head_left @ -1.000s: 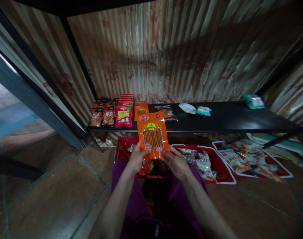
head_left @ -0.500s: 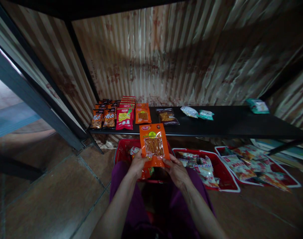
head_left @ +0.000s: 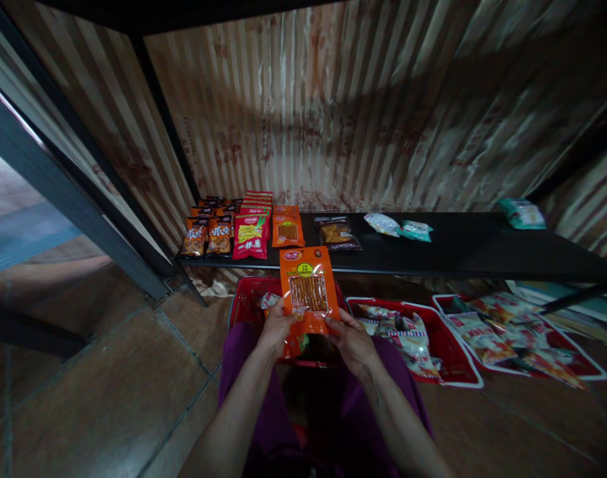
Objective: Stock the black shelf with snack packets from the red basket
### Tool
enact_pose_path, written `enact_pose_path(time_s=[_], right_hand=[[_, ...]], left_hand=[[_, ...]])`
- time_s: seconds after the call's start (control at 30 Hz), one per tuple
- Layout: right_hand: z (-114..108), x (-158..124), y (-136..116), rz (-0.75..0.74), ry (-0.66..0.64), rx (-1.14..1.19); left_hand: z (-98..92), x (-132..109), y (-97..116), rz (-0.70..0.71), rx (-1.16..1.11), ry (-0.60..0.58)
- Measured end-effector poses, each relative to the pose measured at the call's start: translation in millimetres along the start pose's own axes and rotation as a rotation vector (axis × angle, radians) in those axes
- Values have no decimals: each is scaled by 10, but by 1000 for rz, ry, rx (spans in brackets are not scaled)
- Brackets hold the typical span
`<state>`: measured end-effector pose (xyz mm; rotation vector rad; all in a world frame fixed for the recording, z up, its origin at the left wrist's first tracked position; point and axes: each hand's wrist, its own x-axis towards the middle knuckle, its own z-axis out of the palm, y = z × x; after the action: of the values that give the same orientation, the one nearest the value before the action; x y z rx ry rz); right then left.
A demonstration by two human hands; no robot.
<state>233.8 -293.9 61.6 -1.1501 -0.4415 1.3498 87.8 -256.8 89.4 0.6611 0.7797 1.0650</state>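
An orange snack packet (head_left: 309, 285) with a clear window of brown sticks is held upright between my hands. My left hand (head_left: 276, 328) pinches its lower left corner, and my right hand (head_left: 350, 338) grips the lower right. Beneath it, between my knees, stands a red basket (head_left: 244, 292) with packets inside, partly hidden. Similar orange packets (head_left: 287, 229) lie on the black shelf just behind. To their left are red packets (head_left: 251, 236) in a row and black-and-orange packets (head_left: 218, 236).
The low black shelf (head_left: 463, 255) also carries a dark purple snack bag (head_left: 337, 234), a white bag (head_left: 382, 224) and teal bags (head_left: 416, 230). Two red baskets (head_left: 455, 355) of snack bags stand at the right on the tiled floor. Metal posts (head_left: 134, 245) rise at the left.
The packet and both hands stay almost still. The view has turned very slightly, so the shelf's right side and the right baskets sit a little further right.
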Motion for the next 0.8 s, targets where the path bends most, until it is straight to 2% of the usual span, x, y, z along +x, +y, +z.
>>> enact_pose_path(time_s=[0.17, 0.33, 0.6, 0.8], right_hand=[[-3, 9, -1, 0, -2, 13], [-28, 32, 37, 2, 18, 16], [-56, 63, 57, 41, 40, 8], [-77, 86, 56, 44, 65, 24]], left_hand=[[23, 11, 11, -15, 29, 38], [-8, 58, -74, 27, 31, 42], [22, 89, -150, 27, -1, 75], [-10, 164, -227, 26, 59, 128]])
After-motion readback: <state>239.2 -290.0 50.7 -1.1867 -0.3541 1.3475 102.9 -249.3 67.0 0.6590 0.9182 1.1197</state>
